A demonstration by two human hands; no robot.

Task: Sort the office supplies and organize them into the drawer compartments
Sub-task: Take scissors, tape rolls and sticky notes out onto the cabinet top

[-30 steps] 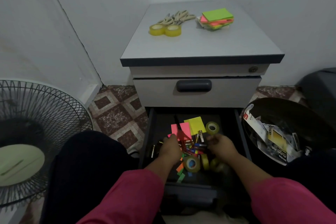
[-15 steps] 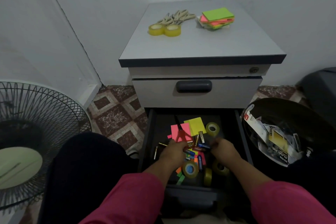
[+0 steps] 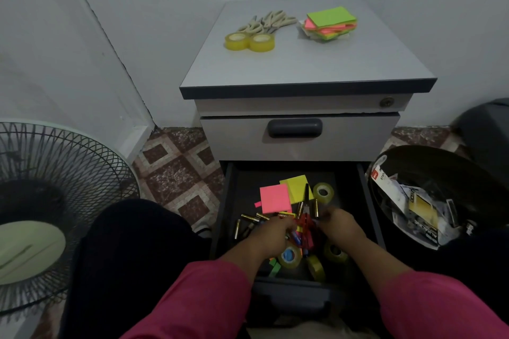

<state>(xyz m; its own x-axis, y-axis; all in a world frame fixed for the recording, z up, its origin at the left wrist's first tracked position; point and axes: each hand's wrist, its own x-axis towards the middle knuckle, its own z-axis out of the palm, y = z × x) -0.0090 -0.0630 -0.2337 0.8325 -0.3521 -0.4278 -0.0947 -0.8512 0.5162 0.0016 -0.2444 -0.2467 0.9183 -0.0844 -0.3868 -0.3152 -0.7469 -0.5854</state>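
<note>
The bottom drawer [image 3: 230, 201] of the grey cabinet is pulled out and holds a jumble of supplies. Both of my hands are inside it. My left hand [image 3: 271, 231] curls its fingers at a pair of red scissors [image 3: 305, 224] in the middle of the pile. My right hand [image 3: 340, 224] sits just right of the scissors with its fingers bent down among pens and batteries; its grip is hidden. Pink sticky notes [image 3: 274, 198] and yellow sticky notes [image 3: 297, 187] lie behind the hands. Tape rolls [image 3: 323, 192] and loose batteries [image 3: 248, 221] lie around them.
On the cabinet top [image 3: 303, 63] lie two yellow tape rolls [image 3: 249, 41], beige scissors [image 3: 267, 22] and a stack of sticky notes [image 3: 329, 23]. A black bin [image 3: 429, 157] with paper scraps stands right of the drawer. A floor fan [image 3: 55, 201] stands at left.
The red scissors have shifted right, from beside the pink notes to between my hands. Both hands have moved a little toward the back of the drawer.
</note>
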